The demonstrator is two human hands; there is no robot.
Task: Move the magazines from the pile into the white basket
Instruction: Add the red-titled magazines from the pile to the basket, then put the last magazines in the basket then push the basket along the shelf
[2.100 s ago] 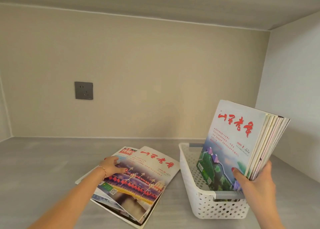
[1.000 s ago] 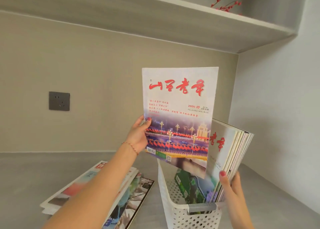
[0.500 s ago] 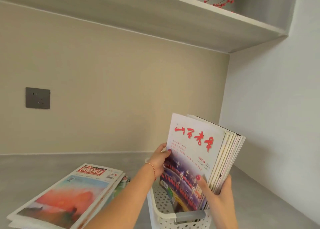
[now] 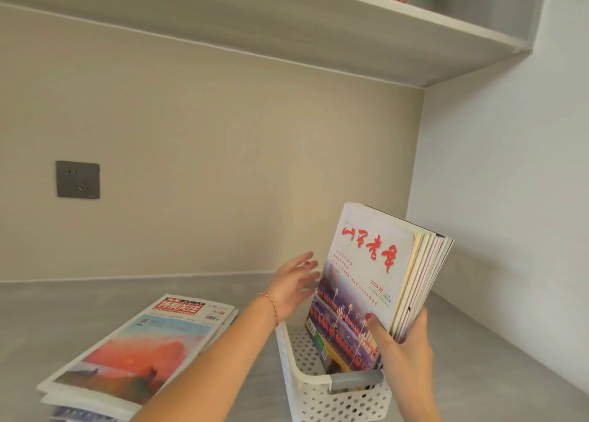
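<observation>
Right hand [image 4: 403,342] clamped on a bundle of magazines [image 4: 376,281], thumb pressed on the front cover, fingers curled behind the fanned right edges. Bundle standing tilted in the white basket [image 4: 306,389], lower edge down inside, top leaning back toward the right wall [image 4: 510,198]. Left hand [image 4: 294,286] open, fingers spread, just beside the bundle's left edge; contact impossible to tell. Thin red bracelet [image 4: 271,307] on that wrist. Open room inside the basket to the left of the bundle. Pile of magazines [image 4: 134,351] lying flat on the grey counter [image 4: 95,297], left of the basket and apart from it, left forearm crossing the gap. Bare counter behind pile and basket, up to the beige back wall with 1 grey socket [image 4: 78,179]. Shelf [image 4: 350,32] overhead, well above the bundle's top edge.
</observation>
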